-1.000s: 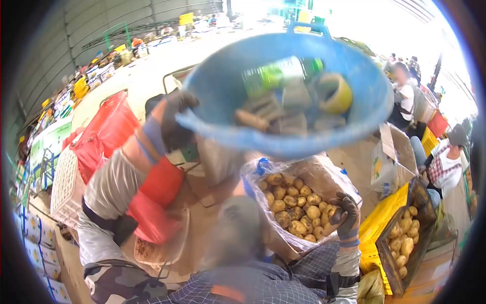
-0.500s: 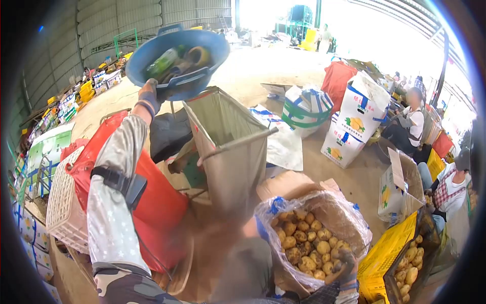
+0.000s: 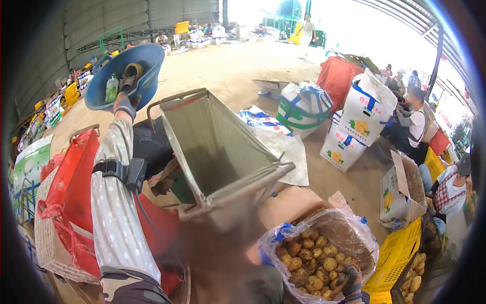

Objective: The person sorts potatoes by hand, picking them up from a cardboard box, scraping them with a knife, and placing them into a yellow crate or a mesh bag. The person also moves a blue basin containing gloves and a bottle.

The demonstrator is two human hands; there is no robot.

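Head view: a blue basin is held out at arm's length to the left by the left hand, which is gloved and clamped on the basin's near rim. The basin is tilted toward the camera, and a green bottle and a roll of yellow tape are seen lying inside it, with some darker items that cannot be made out. A black strap with a small device is worn around the left sleeve.

Just right of the outstretched arm a tilted metal chute is seen, its lower lip near an open clear bag of potatoes set in a cardboard box. The right hand (gloved, partly cut off by the lower edge) is closed on the bag's near rim.

A red crate and a white basket are found under the left arm. A yellow crate is placed just right of the bag. Farther back, white cartons are stacked on the floor, and seated people are seen at the right.
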